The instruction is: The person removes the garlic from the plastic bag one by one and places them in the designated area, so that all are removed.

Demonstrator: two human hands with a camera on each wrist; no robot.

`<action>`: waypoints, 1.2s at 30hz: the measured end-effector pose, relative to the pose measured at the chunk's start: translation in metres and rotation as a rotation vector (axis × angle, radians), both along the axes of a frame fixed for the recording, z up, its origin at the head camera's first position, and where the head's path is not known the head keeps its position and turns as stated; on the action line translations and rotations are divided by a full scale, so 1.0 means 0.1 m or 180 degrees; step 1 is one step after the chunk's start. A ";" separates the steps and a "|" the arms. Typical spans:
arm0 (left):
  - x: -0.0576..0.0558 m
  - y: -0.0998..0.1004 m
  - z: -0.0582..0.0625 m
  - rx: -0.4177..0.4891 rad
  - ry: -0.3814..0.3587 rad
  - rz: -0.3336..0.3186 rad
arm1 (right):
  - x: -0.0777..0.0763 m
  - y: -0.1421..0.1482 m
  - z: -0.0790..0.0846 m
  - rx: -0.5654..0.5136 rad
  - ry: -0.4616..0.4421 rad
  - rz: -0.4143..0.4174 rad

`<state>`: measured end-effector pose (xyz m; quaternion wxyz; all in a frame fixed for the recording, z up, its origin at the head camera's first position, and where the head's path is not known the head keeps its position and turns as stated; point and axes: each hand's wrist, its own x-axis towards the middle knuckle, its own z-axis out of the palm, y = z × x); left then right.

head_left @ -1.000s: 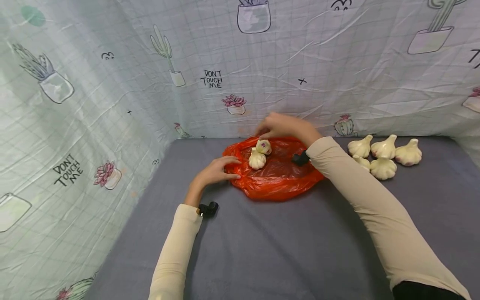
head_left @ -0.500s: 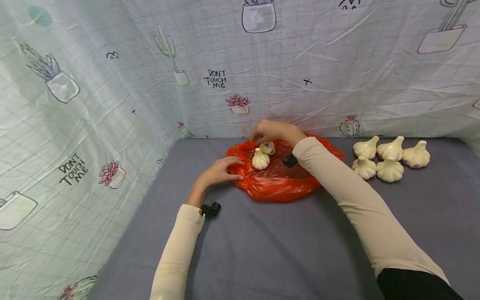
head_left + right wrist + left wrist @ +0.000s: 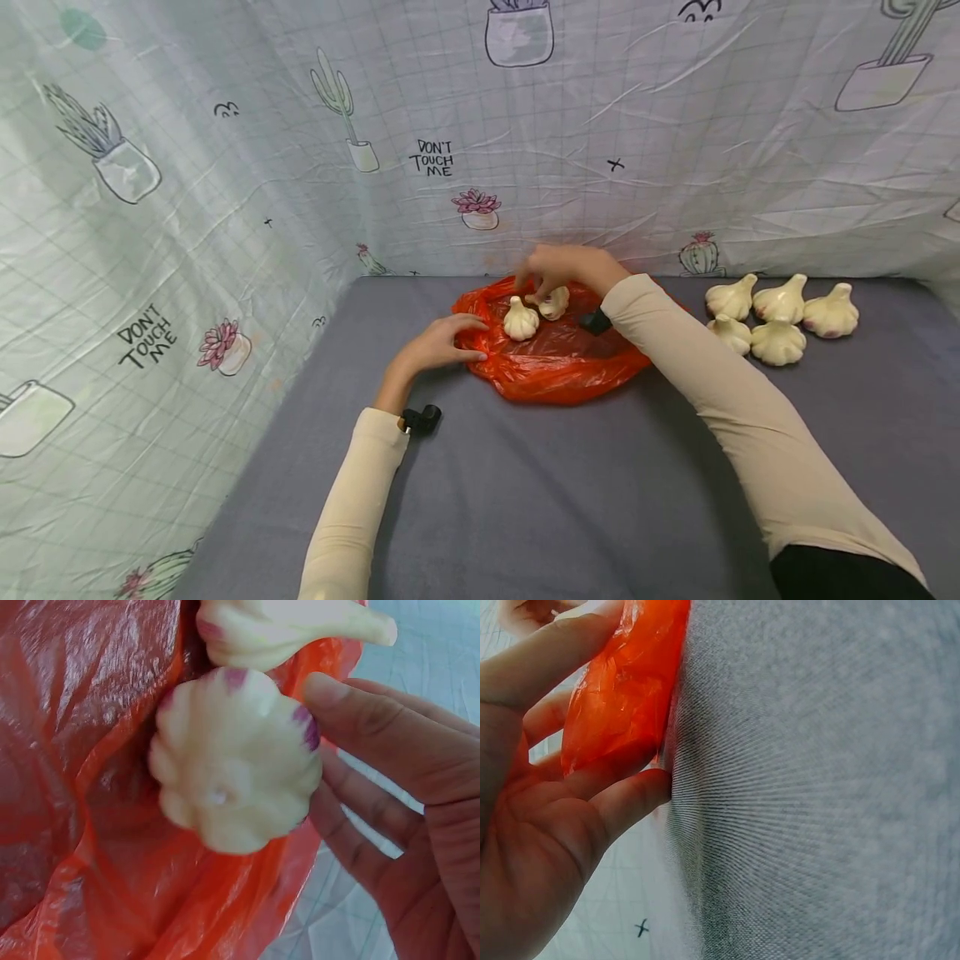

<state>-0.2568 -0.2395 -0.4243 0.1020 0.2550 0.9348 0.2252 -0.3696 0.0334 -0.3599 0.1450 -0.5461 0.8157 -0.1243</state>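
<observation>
A red plastic bag [image 3: 555, 383] lies spread on the grey cloth, its top open. My left hand [image 3: 444, 342] grips its left edge; in the left wrist view the thumb [image 3: 570, 641] lies over the red film and the fingers curl behind it. My right hand [image 3: 558, 262] reaches in from the far side and pinches a garlic bulb [image 3: 555, 304]. In the right wrist view that purple-flecked bulb [image 3: 232, 765] faces its base to the camera; its stem is hidden. Another garlic bulb [image 3: 521, 319] stands on the bag, stem up, just left of the held one.
Several garlic bulbs [image 3: 778, 342] sit grouped at the back right of the grey cloth [image 3: 525, 500], beyond the right sleeve [image 3: 720, 400]. A printed white curtain [image 3: 600, 150] hangs behind the table and along its left side.
The right hand moves left across the bag, then back right, and the pinched garlic bulb shifts right, apart from the other bulb. The left hand stays at the bag's left edge.
</observation>
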 end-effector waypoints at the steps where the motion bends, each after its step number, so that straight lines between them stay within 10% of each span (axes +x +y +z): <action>1: 0.00 0.00 0.00 -0.0005 -0.0011 0.0006 | 0.01 0.02 0.00 0.0077 -0.0050 -0.0020; 17: 0.00 -0.01 -0.01 -0.0050 -0.0019 -0.0004 | 0.10 0.19 0.06 0.1308 -0.0605 -0.0727; 36: 0.02 -0.01 -0.03 -0.0038 -0.0043 0.0000 | 0.11 0.30 -0.01 0.1242 0.0033 -0.0024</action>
